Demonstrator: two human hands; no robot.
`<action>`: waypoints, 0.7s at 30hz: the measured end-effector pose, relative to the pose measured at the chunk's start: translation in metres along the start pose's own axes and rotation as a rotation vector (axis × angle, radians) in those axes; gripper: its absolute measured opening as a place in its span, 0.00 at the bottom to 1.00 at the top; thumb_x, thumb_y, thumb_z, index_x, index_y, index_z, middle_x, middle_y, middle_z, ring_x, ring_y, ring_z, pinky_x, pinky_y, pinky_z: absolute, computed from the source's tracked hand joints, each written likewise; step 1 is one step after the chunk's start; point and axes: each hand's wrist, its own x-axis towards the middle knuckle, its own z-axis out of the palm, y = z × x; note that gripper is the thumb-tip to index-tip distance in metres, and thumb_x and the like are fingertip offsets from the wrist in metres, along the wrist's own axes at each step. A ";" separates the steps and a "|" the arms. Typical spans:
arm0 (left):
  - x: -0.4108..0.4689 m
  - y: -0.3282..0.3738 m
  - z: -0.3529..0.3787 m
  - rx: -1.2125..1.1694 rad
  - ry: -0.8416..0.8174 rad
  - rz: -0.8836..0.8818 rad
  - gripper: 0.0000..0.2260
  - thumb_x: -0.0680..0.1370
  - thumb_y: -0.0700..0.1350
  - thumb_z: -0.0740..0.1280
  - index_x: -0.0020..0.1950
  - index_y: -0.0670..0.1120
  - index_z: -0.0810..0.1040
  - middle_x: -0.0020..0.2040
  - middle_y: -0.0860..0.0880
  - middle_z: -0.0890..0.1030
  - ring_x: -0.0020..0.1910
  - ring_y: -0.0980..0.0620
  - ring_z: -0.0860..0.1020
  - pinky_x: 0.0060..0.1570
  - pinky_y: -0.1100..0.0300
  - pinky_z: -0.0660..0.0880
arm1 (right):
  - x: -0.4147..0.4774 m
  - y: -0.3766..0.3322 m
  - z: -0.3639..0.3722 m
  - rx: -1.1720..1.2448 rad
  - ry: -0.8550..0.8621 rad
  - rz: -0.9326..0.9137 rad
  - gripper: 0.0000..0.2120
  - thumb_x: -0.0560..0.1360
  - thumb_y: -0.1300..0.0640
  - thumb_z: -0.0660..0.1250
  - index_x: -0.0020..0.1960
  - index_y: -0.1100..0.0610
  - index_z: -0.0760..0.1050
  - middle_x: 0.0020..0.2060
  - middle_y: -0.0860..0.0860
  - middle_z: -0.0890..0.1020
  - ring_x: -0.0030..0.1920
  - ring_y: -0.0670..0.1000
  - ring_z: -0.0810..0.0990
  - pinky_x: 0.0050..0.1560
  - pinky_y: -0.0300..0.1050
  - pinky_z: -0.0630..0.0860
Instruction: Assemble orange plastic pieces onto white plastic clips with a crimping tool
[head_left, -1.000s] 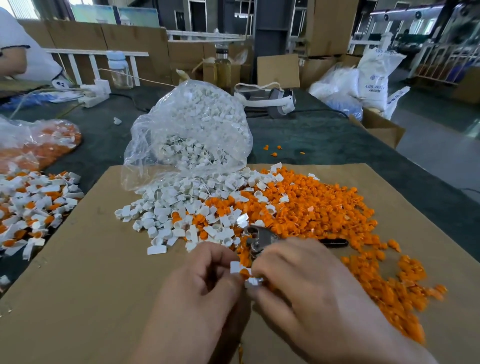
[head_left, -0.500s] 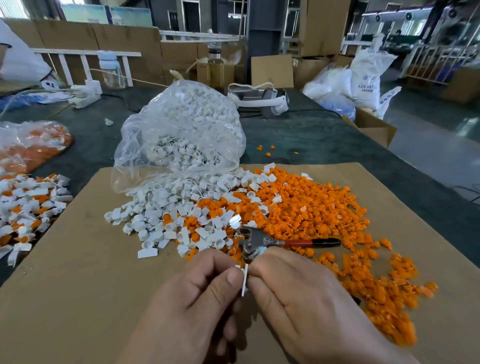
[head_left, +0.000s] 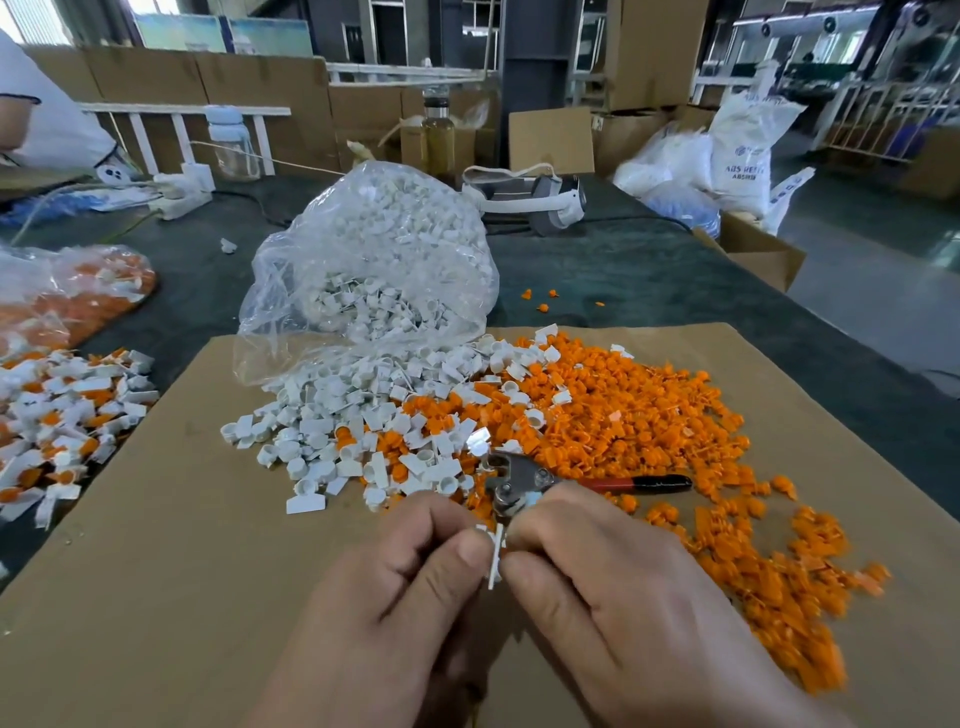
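Observation:
My left hand (head_left: 415, 587) and my right hand (head_left: 597, 582) meet at the fingertips and together pinch one white clip (head_left: 496, 556), held edge-on; any orange piece on it is hidden by my fingers. Just beyond my right knuckles lies the crimping tool (head_left: 524, 480), its red and black handle (head_left: 639, 484) pointing right. A heap of white clips (head_left: 358, 415) spreads over the cardboard sheet (head_left: 156, 571) ahead to the left. Loose orange pieces (head_left: 623, 415) cover the right side.
A clear bag of white clips (head_left: 384, 260) stands behind the heaps. At the left edge lie assembled white-and-orange parts (head_left: 57, 415) and a bag of orange pieces (head_left: 78, 296). A headset (head_left: 540, 202), bottles and boxes sit at the back; another person's sleeve (head_left: 31, 119) is far left.
The white clip between my fingers has been turned from flat to edge-on, and the orange seen on it a second ago no longer shows. Both hands stay together at the same spot.

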 end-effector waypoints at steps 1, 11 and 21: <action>0.001 0.000 -0.002 -0.004 -0.031 -0.007 0.23 0.65 0.68 0.73 0.44 0.49 0.80 0.23 0.46 0.71 0.21 0.49 0.68 0.24 0.60 0.66 | 0.000 0.001 0.002 0.001 0.019 -0.022 0.13 0.79 0.38 0.52 0.47 0.44 0.69 0.40 0.43 0.71 0.38 0.45 0.72 0.33 0.46 0.73; 0.000 -0.005 -0.005 0.021 -0.118 0.079 0.24 0.69 0.70 0.72 0.50 0.51 0.81 0.28 0.47 0.74 0.25 0.49 0.71 0.28 0.60 0.67 | 0.002 -0.008 0.008 0.491 -0.048 0.359 0.20 0.77 0.37 0.56 0.37 0.50 0.72 0.26 0.46 0.72 0.25 0.44 0.70 0.26 0.38 0.64; 0.012 0.013 -0.014 -0.498 -0.103 -0.190 0.13 0.74 0.49 0.71 0.41 0.41 0.73 0.26 0.46 0.69 0.20 0.50 0.64 0.20 0.60 0.61 | 0.012 -0.008 -0.004 0.845 -0.266 0.679 0.18 0.71 0.41 0.62 0.29 0.53 0.74 0.24 0.52 0.72 0.21 0.50 0.65 0.24 0.40 0.63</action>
